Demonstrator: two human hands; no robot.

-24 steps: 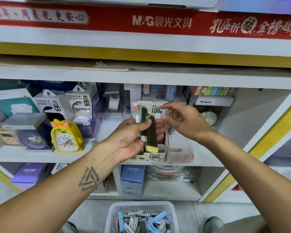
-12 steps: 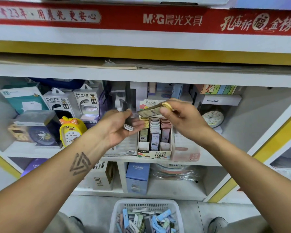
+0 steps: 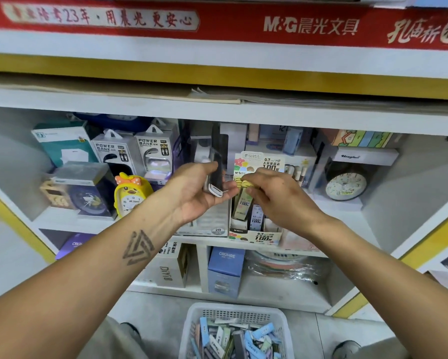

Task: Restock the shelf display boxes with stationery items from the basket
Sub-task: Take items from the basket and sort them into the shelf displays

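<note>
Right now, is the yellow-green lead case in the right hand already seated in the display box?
Partly in. The right hand pinches the yellow-green lead case by its top, its lower end down inside the display box.

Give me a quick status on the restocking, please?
Left hand holds dark case. Right hand pinches yellow lead case, lowering into display box. Basket part full. Nothing blocking.
</note>
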